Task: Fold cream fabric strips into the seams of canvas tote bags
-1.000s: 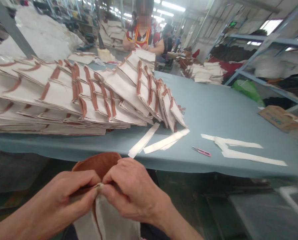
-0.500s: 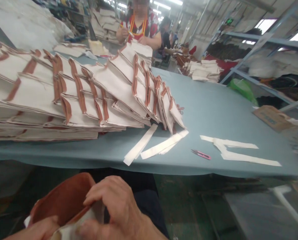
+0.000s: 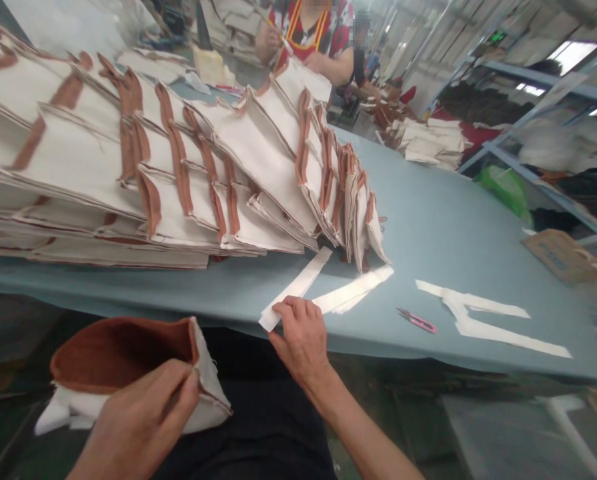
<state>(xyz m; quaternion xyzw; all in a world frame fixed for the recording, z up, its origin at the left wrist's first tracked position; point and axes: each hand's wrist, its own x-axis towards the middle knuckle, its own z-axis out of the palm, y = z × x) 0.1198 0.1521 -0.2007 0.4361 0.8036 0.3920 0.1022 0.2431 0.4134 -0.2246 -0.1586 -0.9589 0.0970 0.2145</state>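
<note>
My left hand (image 3: 145, 407) is closed on the near rim of a sewn bag piece (image 3: 121, 353), which has a reddish-brown inside and off-white outside. The piece is held over my lap, its mouth gaping upward. At the table's front edge, my right hand (image 3: 301, 337) pinches the near end of a white strip (image 3: 298, 283), fingers on top and thumb below. Another bunch of white strips (image 3: 355, 290) lies just beside that hand. Farther right on the table is a pair of pink thread snips (image 3: 417, 321).
Stacked off-white bag pieces with brown seams (image 3: 178, 180) fill the left of the blue-green table (image 3: 413, 220). More white strips (image 3: 498, 323) lie at the right, near a cardboard box (image 3: 561, 263). Across the table stands a person in a red apron (image 3: 308, 40), holding white material.
My right hand has left the bag piece and reached forward to the white strip on the table. My left hand still grips the piece, now seen more fully. The view has shifted slightly.
</note>
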